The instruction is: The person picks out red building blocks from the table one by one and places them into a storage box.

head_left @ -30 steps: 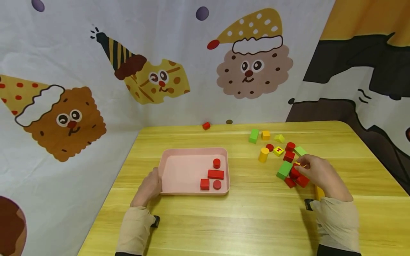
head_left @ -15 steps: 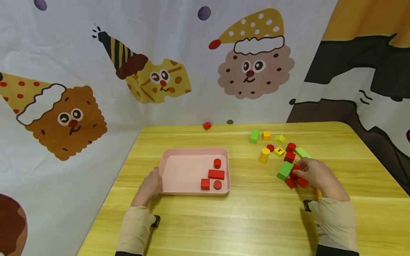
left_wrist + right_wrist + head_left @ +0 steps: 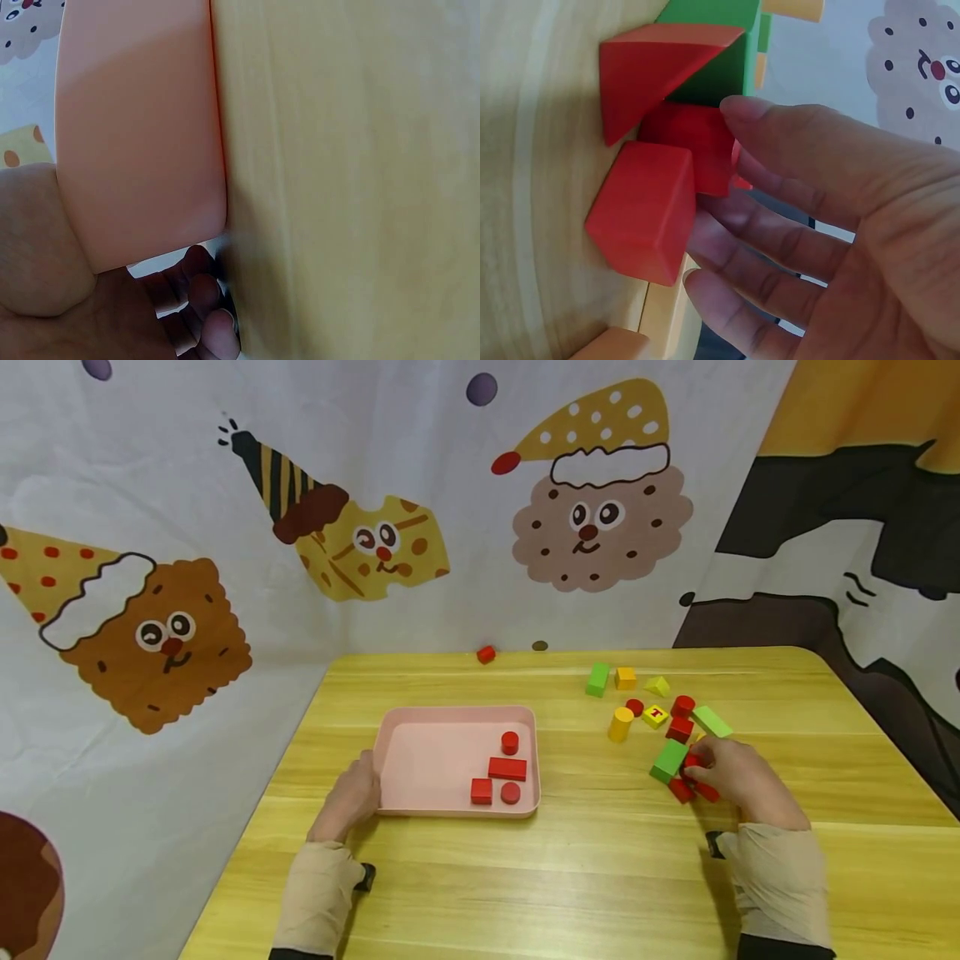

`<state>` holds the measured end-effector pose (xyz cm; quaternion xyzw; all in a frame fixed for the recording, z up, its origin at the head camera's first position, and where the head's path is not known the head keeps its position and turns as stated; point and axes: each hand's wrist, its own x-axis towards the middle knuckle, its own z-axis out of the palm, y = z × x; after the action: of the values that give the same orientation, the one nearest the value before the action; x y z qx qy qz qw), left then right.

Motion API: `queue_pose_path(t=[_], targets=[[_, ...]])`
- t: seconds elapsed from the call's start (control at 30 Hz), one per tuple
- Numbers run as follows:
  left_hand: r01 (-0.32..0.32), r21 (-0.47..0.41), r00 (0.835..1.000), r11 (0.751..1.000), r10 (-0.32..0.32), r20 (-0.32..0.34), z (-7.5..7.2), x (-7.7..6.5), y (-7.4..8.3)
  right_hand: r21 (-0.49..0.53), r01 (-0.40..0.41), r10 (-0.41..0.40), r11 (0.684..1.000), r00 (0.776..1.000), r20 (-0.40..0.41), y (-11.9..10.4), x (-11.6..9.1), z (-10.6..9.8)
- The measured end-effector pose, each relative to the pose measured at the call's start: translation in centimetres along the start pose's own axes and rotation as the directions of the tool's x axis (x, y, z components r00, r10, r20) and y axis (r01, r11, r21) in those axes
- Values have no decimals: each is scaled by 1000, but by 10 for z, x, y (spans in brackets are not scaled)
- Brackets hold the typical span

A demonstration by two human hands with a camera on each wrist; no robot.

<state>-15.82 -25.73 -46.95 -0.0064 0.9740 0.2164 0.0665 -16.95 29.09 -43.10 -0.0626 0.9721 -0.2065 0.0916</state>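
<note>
Red block (image 3: pixel 686 146) first, in the right wrist view: I have it pinched, the thumb of my right hand (image 3: pixel 885 225) on its edge and my other fingers (image 3: pixel 765 232) curled in behind it. A red wedge (image 3: pixel 641 67) is close by, with a green block (image 3: pixel 712 13) behind that, and a red brick (image 3: pixel 641 210) overlaps the one I'm holding. Below the brick in this view runs a yellow bar (image 3: pixel 664 304).

In the left wrist view, my left hand (image 3: pixel 112 315) grips the end of the pink tray (image 3: pixel 142 135), thumb over the rim, fingers bent near the counter (image 3: pixel 360 180).

In the head view, the red block is in the pile right of the tray, well apart from it. Inside the tray, toward its right side, lie a red cylinder (image 3: pixel 510 742), a red bar (image 3: pixel 507 769), a red cube (image 3: pixel 482 791) and a red disc (image 3: pixel 511 792). A yellow cylinder (image 3: pixel 620 725) stands near a yellow tile (image 3: pixel 656 717) marked T. A red piece (image 3: pixel 486 654) is at the counter's far edge, before a cartoon-printed cloth (image 3: pixel 465 618).
</note>
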Motion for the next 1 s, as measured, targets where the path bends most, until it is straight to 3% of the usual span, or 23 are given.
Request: queue_pose_path(t=[0.47, 1.0], targets=[[-22, 4, 1000, 1000, 22, -10, -1, -1, -1, 28, -57, 56, 998, 997, 58, -2, 0, 2], [-18, -6, 1000, 1000, 18, -20, 0, -1, 0, 13, -49, 49, 999, 999, -1, -2, -4, -7]])
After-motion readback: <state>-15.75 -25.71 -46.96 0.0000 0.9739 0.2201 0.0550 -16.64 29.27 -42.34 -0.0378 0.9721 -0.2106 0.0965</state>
